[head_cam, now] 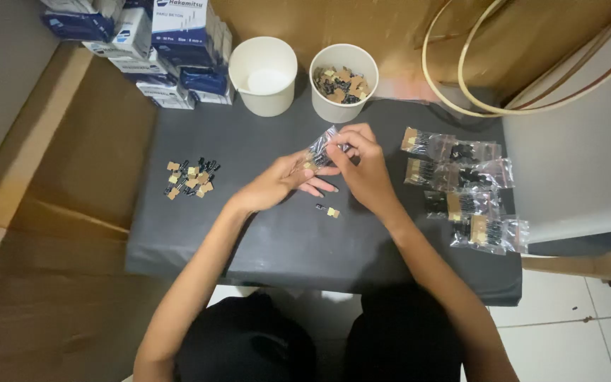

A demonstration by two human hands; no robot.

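Left hand (277, 182) grips the lower end of a small clear bag (319, 152) above the centre of the dark worktop (284, 240). Right hand (362, 166) pinches the bag's upper end. Keep the mouth up and level so no clips spill. One loose clip (329, 211) lies near, below the hands; filled bags (461, 191) lie right.
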